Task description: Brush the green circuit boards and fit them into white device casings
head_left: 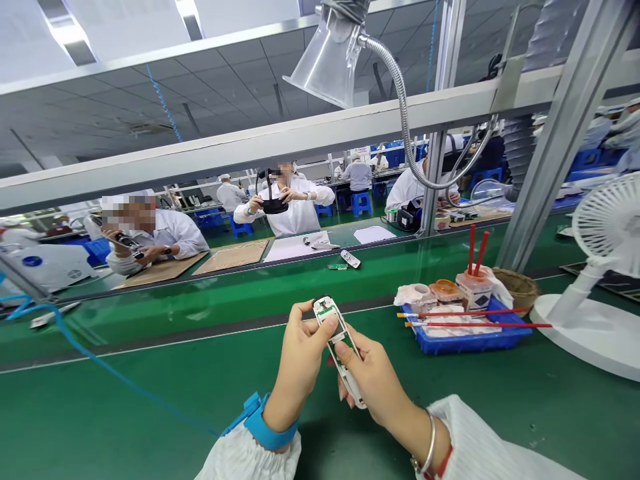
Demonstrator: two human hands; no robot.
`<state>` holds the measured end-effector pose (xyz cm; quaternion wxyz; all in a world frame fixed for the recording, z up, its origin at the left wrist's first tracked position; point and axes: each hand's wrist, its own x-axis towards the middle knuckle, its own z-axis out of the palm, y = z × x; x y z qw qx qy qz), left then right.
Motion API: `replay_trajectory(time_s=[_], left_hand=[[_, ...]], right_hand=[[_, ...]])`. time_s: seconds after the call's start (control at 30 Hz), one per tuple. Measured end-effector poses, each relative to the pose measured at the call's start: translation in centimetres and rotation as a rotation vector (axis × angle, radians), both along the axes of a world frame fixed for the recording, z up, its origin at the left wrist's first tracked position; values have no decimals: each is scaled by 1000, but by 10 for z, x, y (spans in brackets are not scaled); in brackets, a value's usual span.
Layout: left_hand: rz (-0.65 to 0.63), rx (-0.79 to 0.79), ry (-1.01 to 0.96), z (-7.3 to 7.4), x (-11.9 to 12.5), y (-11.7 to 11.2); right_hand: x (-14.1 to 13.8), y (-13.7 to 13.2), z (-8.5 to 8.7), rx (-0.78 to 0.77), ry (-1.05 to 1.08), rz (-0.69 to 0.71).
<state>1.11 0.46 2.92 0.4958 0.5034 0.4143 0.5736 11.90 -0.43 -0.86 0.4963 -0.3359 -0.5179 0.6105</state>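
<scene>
1. And there's the left hand (300, 360), blue wrist strap (265, 421) on, fingers pinched tight on the far end of a slim white plastic casing (354, 388), with a small green circuit board (325, 309) sitting inside!
2. The right hand (373, 380) has its fingers closed on the casing's near end, holding it up above the green surface (150, 413).
3. Off to the right, a blue plastic tray (465, 345) with long red-handled brushes (465, 312) across it.

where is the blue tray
In the head view, the blue plastic tray sits on the green workbench to the right of the right hand, with a white desk fan just beyond it.
</scene>
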Motion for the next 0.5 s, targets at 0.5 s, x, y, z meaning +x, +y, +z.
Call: replay_trajectory(time_s=[0.5], left_hand=[[79,-108,136,-41,13,173]], right_hand=[[170,29,-13,-269,-266,-427]])
